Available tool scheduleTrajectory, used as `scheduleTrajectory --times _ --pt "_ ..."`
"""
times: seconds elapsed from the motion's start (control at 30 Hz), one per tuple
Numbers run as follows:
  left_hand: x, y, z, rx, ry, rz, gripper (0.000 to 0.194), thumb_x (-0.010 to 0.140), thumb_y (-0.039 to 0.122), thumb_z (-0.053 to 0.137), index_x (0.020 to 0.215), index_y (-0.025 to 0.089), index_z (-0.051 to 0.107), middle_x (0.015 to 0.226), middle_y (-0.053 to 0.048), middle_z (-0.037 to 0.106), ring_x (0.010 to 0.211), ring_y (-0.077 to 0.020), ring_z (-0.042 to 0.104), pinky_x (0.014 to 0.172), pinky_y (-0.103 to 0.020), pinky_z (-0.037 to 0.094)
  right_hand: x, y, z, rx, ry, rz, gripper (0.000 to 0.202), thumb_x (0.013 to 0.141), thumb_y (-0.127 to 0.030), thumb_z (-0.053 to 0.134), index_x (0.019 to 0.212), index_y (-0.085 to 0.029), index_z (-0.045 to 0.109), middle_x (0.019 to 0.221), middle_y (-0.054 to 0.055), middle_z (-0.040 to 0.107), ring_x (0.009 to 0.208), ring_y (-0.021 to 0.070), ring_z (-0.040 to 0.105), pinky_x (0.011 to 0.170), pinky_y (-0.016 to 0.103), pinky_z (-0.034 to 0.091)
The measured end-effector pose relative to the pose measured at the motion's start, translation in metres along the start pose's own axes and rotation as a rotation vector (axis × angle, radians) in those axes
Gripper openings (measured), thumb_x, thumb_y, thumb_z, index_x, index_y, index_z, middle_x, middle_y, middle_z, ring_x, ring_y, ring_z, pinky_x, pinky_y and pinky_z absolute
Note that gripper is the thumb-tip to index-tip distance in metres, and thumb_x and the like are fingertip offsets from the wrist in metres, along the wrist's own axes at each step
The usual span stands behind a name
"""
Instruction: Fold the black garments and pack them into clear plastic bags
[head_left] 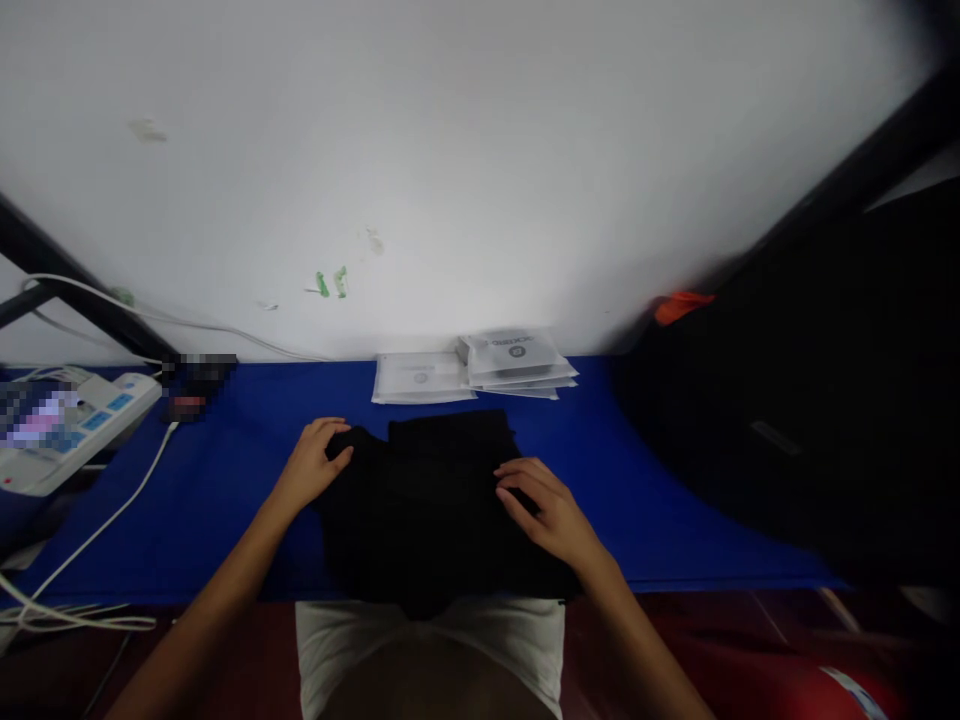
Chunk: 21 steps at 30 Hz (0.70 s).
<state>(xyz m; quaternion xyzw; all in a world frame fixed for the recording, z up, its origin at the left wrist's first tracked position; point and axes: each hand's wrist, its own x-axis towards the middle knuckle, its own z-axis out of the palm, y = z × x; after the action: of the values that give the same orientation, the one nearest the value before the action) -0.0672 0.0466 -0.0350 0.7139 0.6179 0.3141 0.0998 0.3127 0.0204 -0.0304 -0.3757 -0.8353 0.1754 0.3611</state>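
A black cloth garment (427,500) lies on the blue-covered table (225,480) in front of me, its near edge hanging over the table's front. At its upper left side rests my left hand (313,465), thumb and fingers apart against the fabric. My right hand (546,508) lies on the garment's right side with the fingers stretched out and the thumb spread. A narrower folded part of the garment points toward the wall. Dark fabric hides most folds.
Whitish plastic packets (517,358) are stacked against the wall, beside a flatter packet (424,380). A large black cloth heap (787,430) covers the right side. At left are a power strip (124,400), white cables (112,515) and a blurred-out device (199,385).
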Motion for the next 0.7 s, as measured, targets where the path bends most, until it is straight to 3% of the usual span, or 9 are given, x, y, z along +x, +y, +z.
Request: scheduleTrajectory --times 0.07,0.13,0.2,0.33,0.43,0.53,0.63,0.7 --pt "-0.002 0.003 -0.005 -0.040 0.068 0.024 0.010 0.079 0.021 0.055 0.084 0.020 0.063 0.113 -0.010 0.064 0.107 -0.0268 0.059 0.097 -0.047 0.047 0.000 0.001 0.005 -0.001 0.058 0.013 0.008 0.094 -0.022 0.055 0.094 -0.022 0.063 0.099 0.008 0.068 0.097 0.0231 0.063 0.083 0.040 0.054" --pt "-0.011 0.010 -0.014 -0.099 0.116 0.072 0.010 0.079 0.017 0.051 0.075 0.020 0.059 0.111 -0.009 0.064 0.105 -0.0246 0.060 0.096 -0.044 0.047 -0.002 0.003 0.008 -0.002 0.087 0.028 0.008 0.094 -0.022 0.055 0.094 -0.023 0.063 0.100 0.008 0.068 0.096 0.0234 0.064 0.083 0.041 0.054" --pt "-0.023 0.018 -0.025 -0.189 0.047 0.144 0.012 0.080 0.015 0.049 0.072 0.021 0.056 0.107 -0.007 0.066 0.103 -0.0222 0.061 0.093 -0.040 0.048 -0.004 0.004 0.009 -0.003 0.101 0.037 0.008 0.094 -0.022 0.055 0.093 -0.023 0.063 0.101 0.008 0.068 0.097 0.0235 0.064 0.084 0.041 0.054" --pt "-0.048 0.023 -0.035 -0.260 -0.228 0.253 0.015 0.085 0.016 0.049 0.073 0.021 0.056 0.102 -0.005 0.070 0.105 -0.0216 0.061 0.091 -0.038 0.049 -0.006 0.005 0.011 0.001 0.111 0.044 0.008 0.094 -0.020 0.055 0.095 -0.023 0.063 0.102 0.008 0.068 0.097 0.0235 0.064 0.085 0.042 0.053" --pt "-0.058 0.015 -0.029 -0.157 -0.243 0.212 0.017 0.088 0.025 0.054 0.073 0.022 0.059 0.087 -0.004 0.070 0.101 -0.0235 0.062 0.093 -0.041 0.046 -0.006 0.006 0.012 0.001 0.106 0.047 0.008 0.094 -0.020 0.055 0.095 -0.023 0.063 0.102 0.008 0.067 0.097 0.0235 0.063 0.085 0.042 0.053" --pt "-0.062 0.005 -0.018 -0.020 -0.126 0.101 0.014 0.086 0.036 0.062 0.088 0.022 0.065 0.094 -0.006 0.066 0.100 -0.0260 0.060 0.092 -0.044 0.047 -0.005 0.005 0.013 0.002 0.111 0.047 0.008 0.093 -0.018 0.056 0.096 -0.023 0.062 0.101 0.008 0.067 0.097 0.0232 0.063 0.084 0.042 0.053" --pt "-0.064 -0.005 -0.013 0.080 -0.075 0.018 0.045 0.081 0.043 0.067 0.121 0.023 0.059 0.122 -0.011 0.057 0.114 -0.0303 0.053 0.096 -0.049 0.047 -0.006 0.006 0.013 -0.002 0.127 0.043 0.009 0.093 -0.017 0.056 0.096 -0.023 0.062 0.101 0.008 0.067 0.097 0.0229 0.063 0.084 0.041 0.053" --pt "-0.065 -0.009 -0.014 0.113 -0.091 -0.007 0.046 0.080 0.047 0.068 0.119 0.023 0.061 0.128 -0.012 0.054 0.118 -0.0325 0.050 0.099 -0.052 0.045 -0.006 0.006 0.013 -0.003 0.132 0.042 0.009 0.093 -0.017 0.056 0.096 -0.023 0.062 0.101 0.007 0.067 0.097 0.0227 0.063 0.084 0.041 0.053"
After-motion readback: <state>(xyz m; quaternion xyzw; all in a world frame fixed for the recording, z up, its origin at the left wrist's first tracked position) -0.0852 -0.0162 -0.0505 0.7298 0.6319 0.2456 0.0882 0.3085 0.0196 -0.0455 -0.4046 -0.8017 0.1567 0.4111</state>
